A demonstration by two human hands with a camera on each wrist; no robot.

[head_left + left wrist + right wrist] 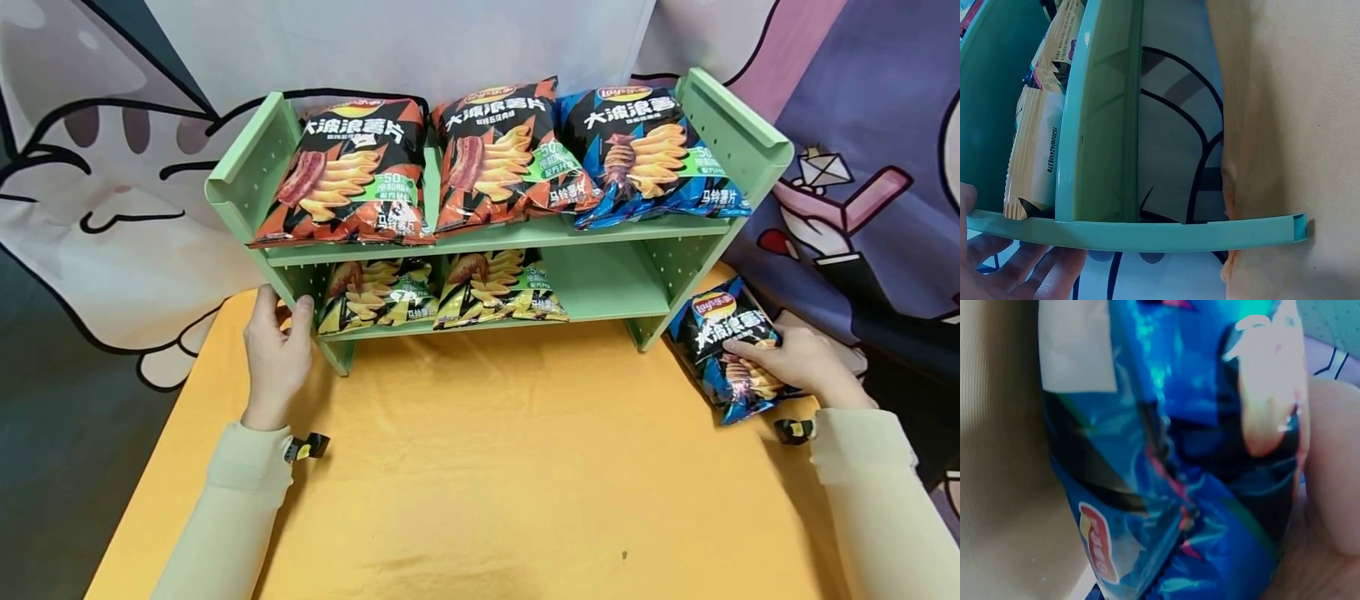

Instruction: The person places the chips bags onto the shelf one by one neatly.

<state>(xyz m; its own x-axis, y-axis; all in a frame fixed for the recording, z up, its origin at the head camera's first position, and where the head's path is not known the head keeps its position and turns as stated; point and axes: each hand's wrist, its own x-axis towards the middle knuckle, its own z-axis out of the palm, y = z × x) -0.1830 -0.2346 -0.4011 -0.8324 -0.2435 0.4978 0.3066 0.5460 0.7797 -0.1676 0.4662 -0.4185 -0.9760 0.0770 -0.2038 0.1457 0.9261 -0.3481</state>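
Observation:
My left hand (279,354) grips the left side panel of a green two-tier shelf (487,250). In the left wrist view its fingers (1044,269) lie along the outer face of that panel, while the thumb is on the inner side. At the shelf's right, my right hand (806,367) holds a blue and black bag of potato chips (712,333), thumb across its front and the other fingers hidden behind. The bag tilts close over the table's right edge. Its crinkled blue wrapper (1172,456) fills most of the right wrist view.
Two red bags (348,179) and a blue bag (637,150) lean on the upper tier. Two yellow bags (382,292) lie on the left and middle of the lower tier. A yellow cloth (525,467) covers the table; patterned curtains (465,42) hang behind.

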